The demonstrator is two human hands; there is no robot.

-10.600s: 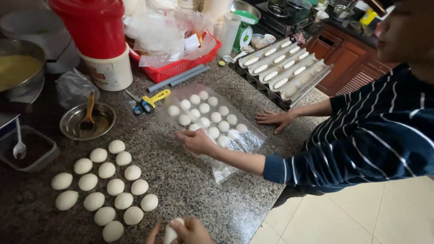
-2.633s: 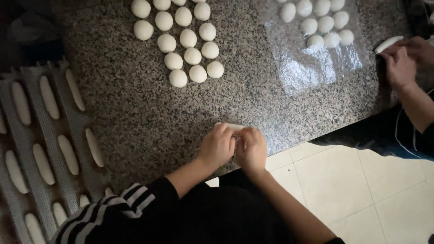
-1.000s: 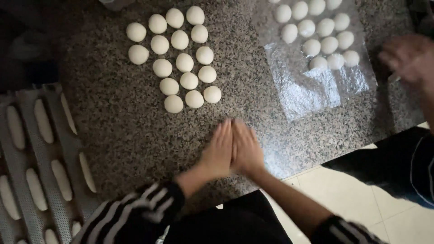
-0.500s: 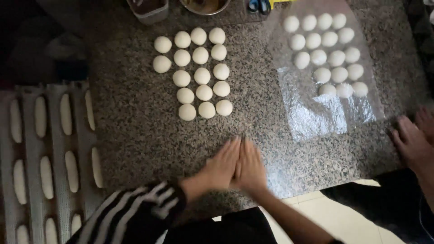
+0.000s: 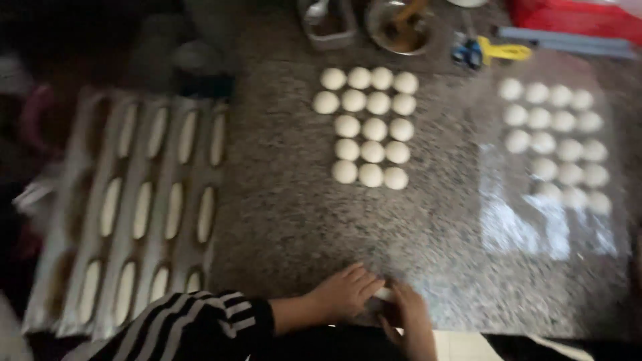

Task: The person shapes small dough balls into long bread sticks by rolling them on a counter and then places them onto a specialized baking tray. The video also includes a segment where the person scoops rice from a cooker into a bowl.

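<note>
My left hand [image 5: 344, 294], in a black sleeve with white stripes, lies palm down on the granite counter [image 5: 281, 200] near its front edge. My right hand [image 5: 408, 321] is right beside it, fingers curled inward. A small pale dough piece [image 5: 383, 293] shows between the two hands, which both press on it; most of it is hidden. Further up the counter lie several round dough balls [image 5: 368, 127] in neat rows.
A corrugated metal tray [image 5: 87, 200] at the left holds several long dough pieces. More dough balls lie under a clear plastic sheet [image 5: 535, 227] at the right. A bowl [image 5: 398, 17], a small container [image 5: 328, 20], a yellow-handled tool [image 5: 495, 50] and a red basket [image 5: 575, 13] line the back.
The view has shifted, so the tray and balls sit further right. My hands stay together on the dough, now lower in view. The other person's hand at the right is gone.
</note>
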